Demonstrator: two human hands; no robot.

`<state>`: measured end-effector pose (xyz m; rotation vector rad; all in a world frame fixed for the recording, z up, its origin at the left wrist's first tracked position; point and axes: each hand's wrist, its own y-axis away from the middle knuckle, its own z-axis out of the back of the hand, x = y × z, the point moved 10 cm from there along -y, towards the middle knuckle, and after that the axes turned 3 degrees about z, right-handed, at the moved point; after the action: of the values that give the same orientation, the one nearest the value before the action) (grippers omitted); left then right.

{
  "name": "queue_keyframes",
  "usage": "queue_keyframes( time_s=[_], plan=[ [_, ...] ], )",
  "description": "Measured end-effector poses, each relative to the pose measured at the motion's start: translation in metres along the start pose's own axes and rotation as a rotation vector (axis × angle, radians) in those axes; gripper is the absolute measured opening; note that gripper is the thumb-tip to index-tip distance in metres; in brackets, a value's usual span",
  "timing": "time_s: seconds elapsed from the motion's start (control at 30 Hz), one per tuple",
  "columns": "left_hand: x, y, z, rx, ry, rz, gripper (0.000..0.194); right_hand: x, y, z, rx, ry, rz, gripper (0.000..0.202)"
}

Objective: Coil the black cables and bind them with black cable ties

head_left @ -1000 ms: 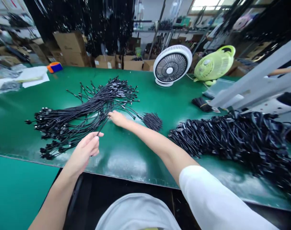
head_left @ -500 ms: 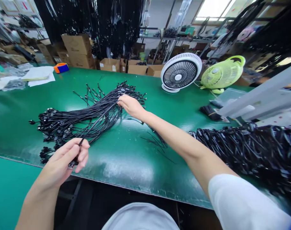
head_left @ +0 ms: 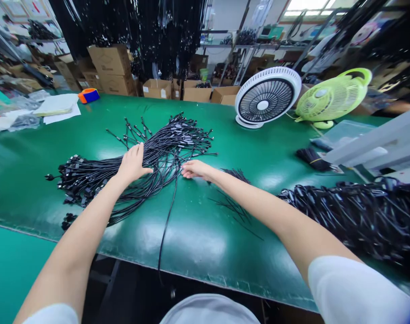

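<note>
Table: green work table [head_left: 245, 148] runs across the view.
Coiled heap: black cables [head_left: 360, 211] piled at the right.
Bundle: loose black cable bundle [head_left: 164, 144] fanned out at table centre.
Fans: white fan [head_left: 267, 96] beside green fan [head_left: 333, 96], behind.
Left hand: left hand [head_left: 132, 163] lies flat on the bundle, fingers spread, gripping nothing.
Right hand: right hand [head_left: 198, 170] rests on the table at the bundle's edge, fingers extended together.
Single cable: 1 black cable [head_left: 167, 216] trails over the near table edge.

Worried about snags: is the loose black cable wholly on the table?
No. The cable runs from the bundle over the table edge, hanging down.
</note>
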<state>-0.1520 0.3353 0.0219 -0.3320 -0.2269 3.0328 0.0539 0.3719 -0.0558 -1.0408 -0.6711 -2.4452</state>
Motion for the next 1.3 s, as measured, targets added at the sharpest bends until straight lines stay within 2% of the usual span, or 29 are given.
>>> queue_keyframes(
  time_s=[0.07, 0.17, 0.33, 0.37, 0.43, 0.5, 0.57, 0.63, 0.7, 0.8, 0.9, 1.0, 1.1, 1.2, 1.3],
  plan=[
    [0.008, -0.044, -0.018, 0.047, -0.111, 0.031, 0.116, -0.006, -0.014, 0.012, -0.086, 0.019, -0.053, 0.027],
    [0.009, -0.097, -0.049, 0.139, -0.109, 0.069, 0.115, -0.011, -0.022, 0.02, -0.179, 0.124, -0.086, 0.024],
    [-0.006, -0.16, -0.091, 0.289, -0.056, 0.111, 0.128, -0.005, -0.023, 0.031, -0.276, 0.346, -0.009, 0.05],
    [-0.006, -0.167, -0.097, 0.311, -0.046, 0.147, 0.128, -0.002, -0.026, 0.037, -0.287, 0.403, 0.008, 0.052],
    [-0.005, -0.178, -0.099, 0.27, -0.021, 0.225, 0.117, 0.004, -0.036, 0.052, -0.303, 0.514, 0.043, 0.046],
    [-0.005, -0.183, -0.095, 0.163, 0.013, 0.277, 0.093, 0.012, -0.049, 0.065, -0.324, 0.564, 0.103, 0.035],
    [-0.006, -0.184, -0.092, 0.09, 0.053, 0.289, 0.072, 0.023, -0.057, 0.068, -0.352, 0.524, 0.205, 0.027],
    [-0.004, -0.186, -0.096, 0.11, 0.088, 0.283, 0.062, 0.038, -0.06, 0.053, -0.313, 0.463, 0.364, 0.025],
    [0.004, -0.191, -0.096, 0.145, 0.115, 0.29, 0.056, 0.054, -0.058, 0.023, -0.202, 0.41, 0.553, 0.026],
    [0.02, -0.199, -0.08, 0.145, 0.205, 0.311, 0.045, 0.075, -0.06, -0.016, -0.056, 0.396, 0.788, 0.029],
    [0.031, -0.204, -0.038, 0.033, 0.387, 0.315, 0.035, 0.094, -0.096, -0.028, -0.009, 0.4, 0.84, 0.032],
    [0.033, -0.204, 0.009, -0.056, 0.525, 0.295, 0.029, 0.11, -0.166, -0.025, 0.01, 0.237, 0.647, 0.031],
    [0.033, -0.202, 0.043, -0.091, 0.576, 0.297, 0.029, 0.123, -0.23, -0.038, 0.058, 0.0, 0.355, 0.023],
    [0.036, -0.201, 0.058, -0.129, 0.596, 0.302, 0.027, 0.136, -0.266, -0.054, 0.052, -0.107, 0.192, 0.026],
    [0.043, -0.201, 0.059, -0.199, 0.616, 0.326, 0.026, 0.138, -0.278, -0.05, -0.007, -0.013, 0.25, 0.029]
  ],
)
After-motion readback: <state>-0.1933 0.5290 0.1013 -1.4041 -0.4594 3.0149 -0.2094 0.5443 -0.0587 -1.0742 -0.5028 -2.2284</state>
